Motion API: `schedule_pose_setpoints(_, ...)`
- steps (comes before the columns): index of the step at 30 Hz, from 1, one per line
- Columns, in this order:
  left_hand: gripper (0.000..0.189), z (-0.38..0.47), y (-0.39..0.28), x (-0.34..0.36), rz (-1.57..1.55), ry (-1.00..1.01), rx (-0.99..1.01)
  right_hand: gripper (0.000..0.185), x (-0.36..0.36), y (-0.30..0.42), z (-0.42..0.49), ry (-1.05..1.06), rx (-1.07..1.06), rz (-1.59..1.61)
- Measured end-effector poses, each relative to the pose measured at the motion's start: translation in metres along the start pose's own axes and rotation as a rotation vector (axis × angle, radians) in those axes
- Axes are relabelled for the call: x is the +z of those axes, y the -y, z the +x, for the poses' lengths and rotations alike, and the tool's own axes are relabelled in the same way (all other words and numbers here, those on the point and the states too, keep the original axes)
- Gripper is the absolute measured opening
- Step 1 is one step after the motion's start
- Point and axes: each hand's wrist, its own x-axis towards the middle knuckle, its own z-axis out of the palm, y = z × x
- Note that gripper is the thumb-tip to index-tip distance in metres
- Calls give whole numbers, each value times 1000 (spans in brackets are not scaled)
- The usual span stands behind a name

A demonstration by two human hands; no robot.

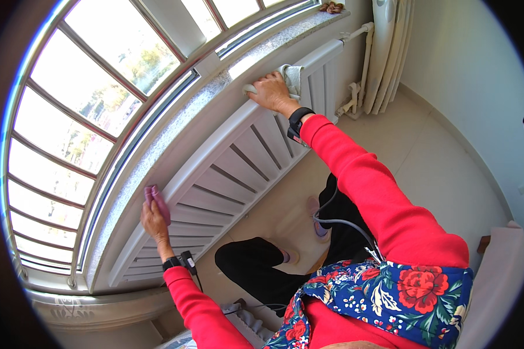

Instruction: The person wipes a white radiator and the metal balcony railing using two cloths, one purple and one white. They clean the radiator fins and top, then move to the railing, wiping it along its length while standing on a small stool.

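Observation:
A long white panel radiator point(227, 174) runs along the wall under the window. Toward its far right end, my right hand point(271, 92) presses a white cloth point(292, 78) onto the top edge; part of the cloth hangs over the front. At the radiator's near left part, my left hand point(154, 220) grips a folded pink-purple cloth point(160, 206) over the top edge. Each wrist wears a black band, with a small device point(188, 261) and a cable at the left one.
Above the radiator runs a speckled stone windowsill point(166, 135), with a barred window point(96, 91) behind it. White pipes point(367, 56) and a cream curtain point(384, 56) stand at the far end. A grey cable point(349, 223) loops over my leg. A pale covered piece of furniture point(498, 279) stands at right.

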Motion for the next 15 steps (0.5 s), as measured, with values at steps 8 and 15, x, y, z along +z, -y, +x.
schedule_pose_setpoints(8, 49, -4, 74, -21, 187, -73, -253, 40, -5, 1, -1, 43, 15, -19)
schedule_pose_setpoints(15, 47, 0, 29, -6, 261, -26, -265, 40, -1, 4, -1, 8, 25, -50)
